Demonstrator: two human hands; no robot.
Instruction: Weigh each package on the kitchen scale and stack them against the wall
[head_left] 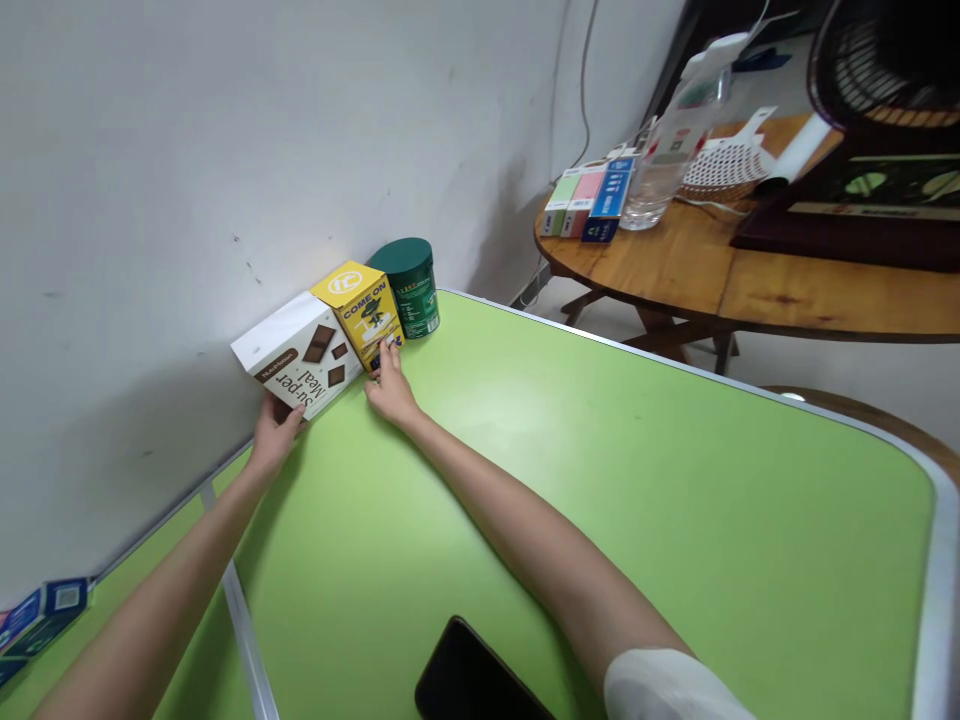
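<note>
Against the wall, a white box (300, 352) with brown chocolate pictures and the words "Super Meal" stands beside a yellow box (367, 310) marked "COME ON". A dark green round tub (411, 285) with a lid is just right of the yellow box. My left hand (276, 432) grips the lower left end of the white box, its thumb on the front and the other fingers hidden. My right hand (390, 385) rests its fingertips on the lower front of the yellow box, fingers extended, not wrapped around it.
A black phone (476, 675) lies on the green table (600, 520) near me. A blue box (45, 620) is at the far left. On a wooden table (675, 270) stand small cartons (589, 200), a plastic bottle (667, 160), a white strainer (727, 160) and a fan (885, 80).
</note>
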